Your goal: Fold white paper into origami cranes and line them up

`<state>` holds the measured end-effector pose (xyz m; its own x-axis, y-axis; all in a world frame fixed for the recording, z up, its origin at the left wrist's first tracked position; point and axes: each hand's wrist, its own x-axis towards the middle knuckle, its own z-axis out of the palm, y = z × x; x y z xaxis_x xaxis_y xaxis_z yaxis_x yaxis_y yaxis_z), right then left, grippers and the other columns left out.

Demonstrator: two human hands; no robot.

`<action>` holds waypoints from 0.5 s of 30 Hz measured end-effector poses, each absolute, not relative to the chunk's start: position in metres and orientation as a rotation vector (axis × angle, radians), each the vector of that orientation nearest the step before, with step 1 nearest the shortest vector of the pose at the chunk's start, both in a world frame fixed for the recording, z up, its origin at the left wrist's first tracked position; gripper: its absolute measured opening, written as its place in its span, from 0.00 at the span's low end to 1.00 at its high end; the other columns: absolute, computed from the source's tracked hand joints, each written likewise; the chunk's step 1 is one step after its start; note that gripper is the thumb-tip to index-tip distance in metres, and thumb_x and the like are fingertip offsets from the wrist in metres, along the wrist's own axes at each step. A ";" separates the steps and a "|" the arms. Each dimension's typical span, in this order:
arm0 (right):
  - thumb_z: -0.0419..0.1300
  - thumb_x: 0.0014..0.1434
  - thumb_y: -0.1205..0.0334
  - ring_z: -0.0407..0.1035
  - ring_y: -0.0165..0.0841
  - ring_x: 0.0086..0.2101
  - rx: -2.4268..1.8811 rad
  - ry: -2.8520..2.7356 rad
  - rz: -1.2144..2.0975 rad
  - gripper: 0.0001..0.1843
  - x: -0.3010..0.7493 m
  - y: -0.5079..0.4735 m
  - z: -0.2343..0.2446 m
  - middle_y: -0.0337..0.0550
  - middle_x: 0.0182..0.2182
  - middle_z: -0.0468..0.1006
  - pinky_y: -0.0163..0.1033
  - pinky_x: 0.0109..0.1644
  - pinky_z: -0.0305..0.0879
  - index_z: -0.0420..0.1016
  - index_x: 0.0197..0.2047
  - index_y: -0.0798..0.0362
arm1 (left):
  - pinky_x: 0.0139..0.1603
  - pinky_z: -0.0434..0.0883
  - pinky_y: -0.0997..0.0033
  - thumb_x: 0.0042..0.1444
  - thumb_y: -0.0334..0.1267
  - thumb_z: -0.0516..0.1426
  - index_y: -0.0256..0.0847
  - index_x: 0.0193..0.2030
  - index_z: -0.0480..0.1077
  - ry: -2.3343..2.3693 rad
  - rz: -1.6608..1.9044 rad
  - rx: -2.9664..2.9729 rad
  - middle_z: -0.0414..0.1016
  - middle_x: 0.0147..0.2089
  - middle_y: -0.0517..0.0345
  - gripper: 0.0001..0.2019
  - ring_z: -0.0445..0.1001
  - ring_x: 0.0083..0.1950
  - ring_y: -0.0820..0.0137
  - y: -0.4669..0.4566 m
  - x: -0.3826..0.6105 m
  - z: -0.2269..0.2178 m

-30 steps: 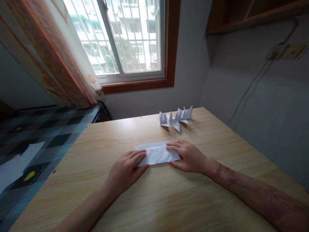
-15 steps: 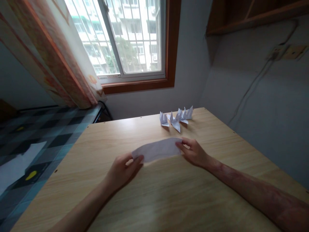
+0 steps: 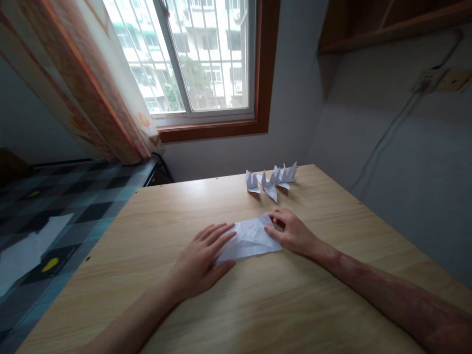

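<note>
A creased white sheet of paper [image 3: 254, 238] lies on the wooden table [image 3: 313, 305], between my two hands. My left hand [image 3: 206, 255] rests flat over its left end, fingers stretched out and thumb apart. At the right end, my right hand [image 3: 291, 230] pinches the paper's edge between thumb and fingers. Crossing fold lines show in the middle of the sheet. Beyond it, near the table's far edge, stands a group of several folded white paper cranes [image 3: 269, 184].
To the left is a checkered bed [image 3: 99, 201] with loose white paper [image 3: 33, 250] on it. A barred window [image 3: 214, 64] and an orange curtain [image 3: 84, 83] are at the back. A cable [image 3: 387, 130] hangs on the right wall below a wooden shelf [image 3: 391, 34].
The paper was held up at both ends and now lies lower, turned to show its creased face. My left hand has opened from a pinch and spread flat over it.
</note>
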<state>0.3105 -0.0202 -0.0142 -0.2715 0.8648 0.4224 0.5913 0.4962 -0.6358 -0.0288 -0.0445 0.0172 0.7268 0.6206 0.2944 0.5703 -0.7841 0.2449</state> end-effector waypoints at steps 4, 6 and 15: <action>0.64 0.71 0.64 0.75 0.47 0.58 -1.006 -2.122 0.438 0.20 0.309 -0.025 -0.011 0.54 0.58 0.82 0.54 0.65 0.73 0.81 0.64 0.50 | 0.82 0.64 0.41 0.75 0.49 0.59 0.56 0.84 0.53 0.833 0.325 2.785 0.62 0.83 0.53 0.35 0.65 0.81 0.53 -0.055 -0.023 0.021; 0.59 0.74 0.68 0.75 0.47 0.62 -0.885 -2.223 0.416 0.26 0.308 -0.030 -0.008 0.54 0.64 0.80 0.56 0.68 0.72 0.74 0.72 0.49 | 0.83 0.62 0.41 0.75 0.49 0.58 0.56 0.84 0.54 0.846 0.330 2.769 0.61 0.83 0.53 0.35 0.65 0.81 0.52 -0.055 -0.022 0.021; 0.58 0.75 0.67 0.69 0.46 0.70 -0.721 -2.339 0.350 0.33 0.301 -0.042 -0.005 0.53 0.72 0.73 0.57 0.75 0.69 0.62 0.79 0.47 | 0.83 0.62 0.40 0.75 0.49 0.58 0.55 0.83 0.57 0.857 0.334 2.761 0.61 0.83 0.53 0.33 0.65 0.81 0.53 -0.054 -0.022 0.020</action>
<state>0.3011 -0.0421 -0.0052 -0.6326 0.5801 0.5131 0.4042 0.8125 -0.4202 -0.0216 -0.0541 0.0198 0.8028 0.5778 0.1469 0.5252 -0.8020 0.2845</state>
